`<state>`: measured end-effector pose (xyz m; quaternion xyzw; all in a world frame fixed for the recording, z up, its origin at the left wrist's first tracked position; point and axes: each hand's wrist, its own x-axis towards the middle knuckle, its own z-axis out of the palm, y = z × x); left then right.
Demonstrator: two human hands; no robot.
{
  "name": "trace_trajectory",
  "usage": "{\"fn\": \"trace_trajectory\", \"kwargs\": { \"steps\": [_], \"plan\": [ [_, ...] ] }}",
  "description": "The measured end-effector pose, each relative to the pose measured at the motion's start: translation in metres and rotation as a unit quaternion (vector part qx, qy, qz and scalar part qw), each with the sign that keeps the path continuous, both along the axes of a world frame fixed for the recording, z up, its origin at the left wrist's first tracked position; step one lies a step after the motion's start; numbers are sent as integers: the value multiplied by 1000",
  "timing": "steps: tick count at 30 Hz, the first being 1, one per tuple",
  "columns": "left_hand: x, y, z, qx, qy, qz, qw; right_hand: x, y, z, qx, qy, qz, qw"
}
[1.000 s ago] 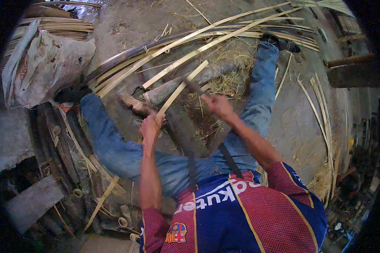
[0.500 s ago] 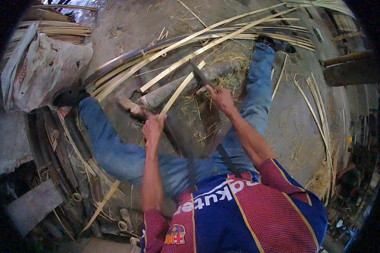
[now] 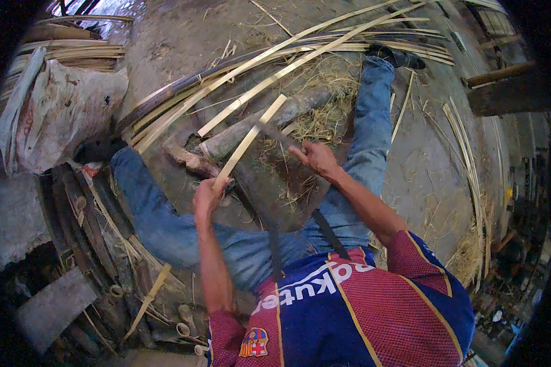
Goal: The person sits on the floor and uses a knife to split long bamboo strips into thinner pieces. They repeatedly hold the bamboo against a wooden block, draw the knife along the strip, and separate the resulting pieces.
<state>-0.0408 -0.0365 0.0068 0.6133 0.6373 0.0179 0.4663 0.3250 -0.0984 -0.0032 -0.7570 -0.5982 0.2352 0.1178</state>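
My left hand (image 3: 208, 197) is closed round the lower end of a pale bamboo strip (image 3: 250, 140). The strip slants up and away to the right, passing over a thick bamboo log (image 3: 226, 138) on the ground. In my right hand (image 3: 319, 160) is the handle of a knife with a long dark blade (image 3: 278, 134), somewhat blurred. Its blade points left, and the far end meets or overlaps the strip; whether it is cutting in, I cannot tell. A short wooden branch (image 3: 193, 161) lies just beyond my left hand.
Long split bamboo strips (image 3: 269, 72) stretch across the ground ahead, between my outspread legs. Shavings (image 3: 333, 79) lie around the log. A pale sack (image 3: 73, 110) stands at the left, above dark bamboo poles (image 3: 82, 220). More thin strips (image 3: 465, 153) lie at the right.
My right hand has come slightly nearer, and the knife blade has swung down and left to the strip. My left hand has shifted a little left and nearer with the strip.
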Motion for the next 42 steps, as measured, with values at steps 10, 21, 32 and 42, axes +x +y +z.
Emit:
{"fn": "trace_trajectory", "kwargs": {
  "steps": [10,21,32,42],
  "plan": [
    [46,11,13,106,-175,109,973,-16,-4,10,-9,8,-47,999],
    [-42,-3,30,15,59,-7,998,52,48,1,49,-3,-178,983],
    [15,7,5,283,-7,35,958,12,14,-33,95,287,-131,944],
    [9,2,-3,236,-20,53,970,-37,-3,-16,20,205,-112,972]
  ]
}}
